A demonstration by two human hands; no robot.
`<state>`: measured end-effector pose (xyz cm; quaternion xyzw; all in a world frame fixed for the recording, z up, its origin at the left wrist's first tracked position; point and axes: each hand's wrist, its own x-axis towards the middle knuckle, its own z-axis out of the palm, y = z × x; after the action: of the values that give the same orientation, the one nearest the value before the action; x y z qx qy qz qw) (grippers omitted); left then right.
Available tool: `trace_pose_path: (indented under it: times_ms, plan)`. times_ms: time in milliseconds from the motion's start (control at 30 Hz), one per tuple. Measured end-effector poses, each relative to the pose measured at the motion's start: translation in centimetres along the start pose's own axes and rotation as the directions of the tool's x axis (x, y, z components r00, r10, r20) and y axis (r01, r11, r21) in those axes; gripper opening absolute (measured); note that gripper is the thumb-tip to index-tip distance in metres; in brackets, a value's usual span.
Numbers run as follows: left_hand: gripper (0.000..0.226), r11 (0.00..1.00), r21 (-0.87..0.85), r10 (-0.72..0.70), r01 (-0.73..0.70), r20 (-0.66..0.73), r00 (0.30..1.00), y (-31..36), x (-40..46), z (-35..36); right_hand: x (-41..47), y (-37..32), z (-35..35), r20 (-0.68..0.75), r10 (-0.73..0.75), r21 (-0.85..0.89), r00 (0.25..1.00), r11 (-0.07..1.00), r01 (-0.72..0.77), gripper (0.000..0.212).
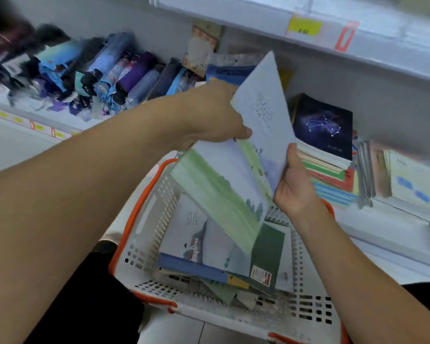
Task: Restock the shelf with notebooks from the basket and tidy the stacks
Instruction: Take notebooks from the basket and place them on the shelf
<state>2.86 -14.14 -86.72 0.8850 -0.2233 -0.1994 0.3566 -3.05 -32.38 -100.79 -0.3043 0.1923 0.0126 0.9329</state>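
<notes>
Holding a fanned handful of thin notebooks [233,175] above the basket [144,234], the left hand [214,115] pinches the upper edge with its thumb on the pale top cover, while the right hand [293,180] grips the lower right edge, thumb up along the cover. The covers have splayed apart, the top one tilted steeply upward, so the bundle looks loosely gathered rather than squared. My worry is that a middle notebook could slide out of the fan and drop back into the basket, where more notebooks [224,264] lie in a jumble, or bend at a corner. On the shelf [382,234] to the right, a stack topped by a dark constellation notebook [325,127] already sits uneven, its edges stepped; setting a splayed bundle on it would likely make it lean or spill forward. Folded umbrellas [104,75] crowd the shelf space to the left.
</notes>
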Motion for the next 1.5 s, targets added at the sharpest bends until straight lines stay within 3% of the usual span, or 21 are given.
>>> trace_pose_path:
  times_ms: [33,67,100,133,167,200,267,367,533,633,700,800,867,967,1033,1100,1167,1233,1333,1500]
  plan:
    - [0.025,0.987,0.155,0.033,-0.033,0.005,0.999,0.1,0.1,0.1,0.4,1.3,-1.3,-0.090,0.034,-0.132,0.995,0.990,-0.046,0.068]
    - [0.023,0.946,0.317,0.071,-0.063,-0.014,0.997,0.1,0.2,0.2,0.6,2.8,-2.8,-0.197,0.050,-0.397,0.979,0.909,-0.127,0.067]
    - [0.022,0.888,0.454,0.101,-0.072,-0.040,0.994,0.1,0.1,0.2,0.7,4.5,-4.8,-0.295,0.043,-0.690,0.954,0.681,-0.244,0.063]
    - [0.021,0.829,0.555,0.120,-0.062,-0.070,0.990,0.0,0.0,0.1,0.4,6.3,-7.1,-0.356,0.025,-0.858,0.934,0.387,-0.337,0.056]
    - [0.019,0.779,0.626,0.138,-0.041,-0.107,0.985,-0.2,-0.1,-0.1,0.0,8.1,-9.3,-0.391,0.017,-0.902,0.920,0.191,-0.387,0.056]
    - [0.018,0.733,0.680,0.160,-0.016,-0.150,0.976,-0.3,-0.3,-0.4,-0.2,9.6,-11.5,-0.425,0.031,-0.891,0.905,0.163,-0.424,0.058]
    - [0.024,0.682,0.731,0.190,0.016,-0.198,0.962,-0.6,-0.3,-0.8,-0.5,11.4,-13.7,-0.499,0.006,-0.817,0.867,0.329,-0.473,0.057]
    - [0.033,0.700,0.713,0.169,0.030,-0.207,0.964,-1.2,-0.1,-1.1,0.2,11.1,-13.8,-0.586,0.029,-0.660,0.809,0.562,-0.499,0.044]
    - [0.035,0.731,0.682,0.133,-0.008,-0.131,0.982,-1.2,-0.3,-0.5,0.8,11.0,-14.3,-0.620,0.124,-0.552,0.775,0.633,-0.543,0.042]
    - [0.029,0.719,0.695,0.112,-0.005,-0.108,0.988,-1.7,-0.2,-0.6,0.7,10.5,-12.0,-0.509,0.211,-0.506,0.834,0.710,-0.489,0.028]
    - [0.028,0.719,0.694,0.090,0.022,-0.124,0.988,-2.2,0.0,-0.9,1.0,8.8,-9.4,-0.376,0.152,-0.608,0.914,0.704,-0.368,0.026]
    - [0.030,0.721,0.688,0.046,0.075,-0.156,0.987,-2.6,0.0,-1.5,0.7,4.9,-3.9,-0.166,-0.134,-0.855,0.977,0.514,-0.075,0.018]
    - [0.030,0.737,0.669,0.020,0.099,-0.168,0.986,-2.5,0.1,-1.5,-0.6,2.1,0.6,-0.016,-0.321,-0.948,0.947,0.307,0.087,0.020]
    - [0.033,0.804,0.578,-0.040,0.141,-0.184,0.982,-2.0,-0.1,-1.7,-4.8,-0.9,6.7,0.250,-0.534,-0.965,0.807,-0.071,0.253,0.031]
    - [0.037,0.873,0.446,-0.117,0.198,-0.201,0.972,-1.5,-0.6,-2.2,-8.0,-1.0,9.7,0.502,-0.584,-0.865,0.638,-0.335,0.373,0.028]
    - [0.038,0.962,0.163,-0.189,0.219,-0.179,0.966,-1.3,-1.2,-2.9,-10.3,0.7,11.2,0.709,-0.532,-0.702,0.463,-0.598,0.388,0.017]
    - [0.023,0.934,-0.300,-0.232,0.193,-0.100,0.968,-1.0,-2.0,-3.6,-11.1,3.1,11.3,0.833,-0.450,-0.548,0.323,-0.753,0.363,0.014]
    - [0.004,0.821,-0.533,-0.307,0.205,-0.109,0.945,-1.1,-2.3,-4.0,-10.8,4.5,10.7,0.869,-0.426,-0.494,0.250,-0.767,0.409,0.026]
    - [0.023,0.678,-0.690,-0.439,0.253,-0.104,0.893,-2.1,-1.7,-4.0,-9.3,4.4,9.8,0.904,-0.395,-0.422,0.163,-0.766,0.485,0.034]
    - [0.044,0.523,-0.799,-0.540,0.296,-0.042,0.840,-3.0,-0.9,-3.8,-8.2,4.2,8.6,0.932,-0.343,-0.344,0.116,-0.738,0.581,0.032]
